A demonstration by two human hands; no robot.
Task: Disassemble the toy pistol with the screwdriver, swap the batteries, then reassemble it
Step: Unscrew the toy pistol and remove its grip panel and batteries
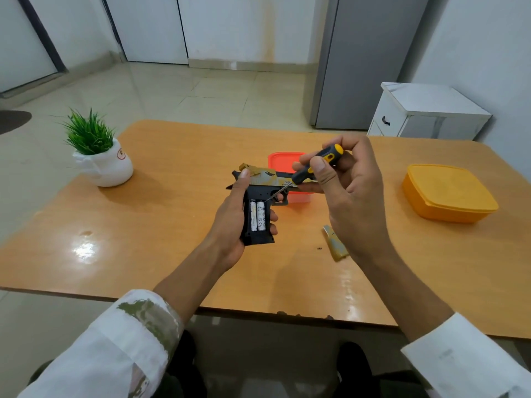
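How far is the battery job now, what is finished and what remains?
Done: the grip cover lies off on the table, exposing two batteries. In hand: the left hand holds the toy pistol; the right hand points the screwdriver tip at the batteries' top. Left: whether these batteries are old or new is unclear; closing the cover remains.

floor (161,93): pale beige glossy tiles, pretty shiny, with a low skirting strip along the far wall
walls (230,24): plain white, a yellowish stain streak runs down near the middle
doors (149,27): white panels on the far wall, a dark-framed one off to the left
grey cabinet (365,58): tall, fridge-like, stands in the right corner
white cabinet (425,110): small, dark handle on the drawer, sits right beside the grey one
tabletop (178,225): orange-brown wood look, rounded corners, bright glare spot on the left
light: soft and even, no harsh shadows
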